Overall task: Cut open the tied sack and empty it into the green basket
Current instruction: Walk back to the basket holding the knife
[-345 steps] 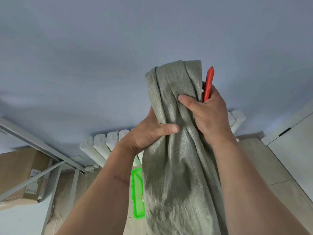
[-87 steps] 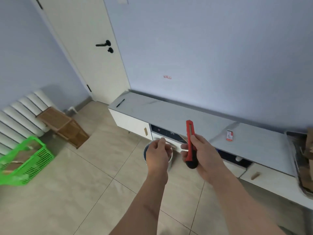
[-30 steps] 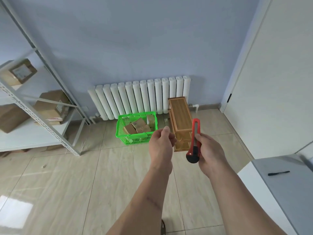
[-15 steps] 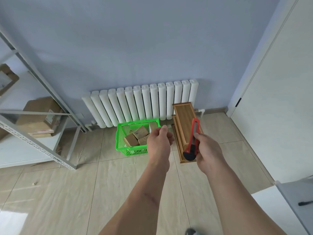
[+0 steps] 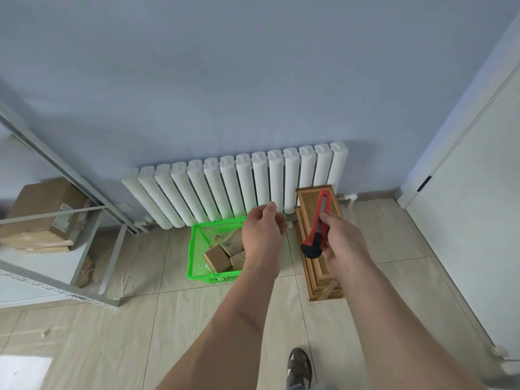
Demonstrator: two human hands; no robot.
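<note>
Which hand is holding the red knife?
The right hand grips the red knife. The left hand is curled over the green basket, and nothing shows in it.

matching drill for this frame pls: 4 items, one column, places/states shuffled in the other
1. utility knife
2. green basket
3. wooden rack
4. cardboard box on the shelf

A. on the floor, holding small boxes
B. far left, behind a metal frame
C. gripped in the right hand
D. on the floor, right of the basket

Pairs: 1-C, 2-A, 3-D, 4-B
</note>
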